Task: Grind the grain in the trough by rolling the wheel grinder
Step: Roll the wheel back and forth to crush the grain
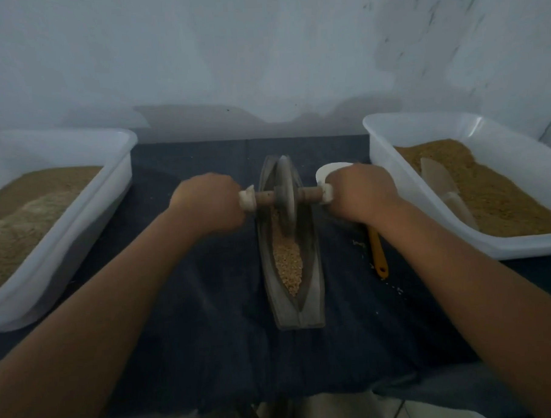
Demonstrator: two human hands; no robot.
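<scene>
In the middle of the desk, on a dark cloth (209,306), a long wooden trough (293,312) lies pointing away from the person. Pale grain (289,265) fills the near half of its groove. The wheel grinder (285,197) stands upright in the groove towards the far end, its rim down in the grain and its wooden axle lying crosswise above the trough. The left grip (206,202) is curled round the axle's left end, and the right grip (358,192) is curled round its right end. Both ends look wrapped in something pale.

Just right of the trough lies a spoon (377,255) with a yellow handle, its white bowl partly under the right wrist, and a few loose grains (359,243) lie beside it. A white tub (78,214) of brown meal sits at far left. A second white tub (427,243) at far right holds brown meal and a pale scraper (440,182).
</scene>
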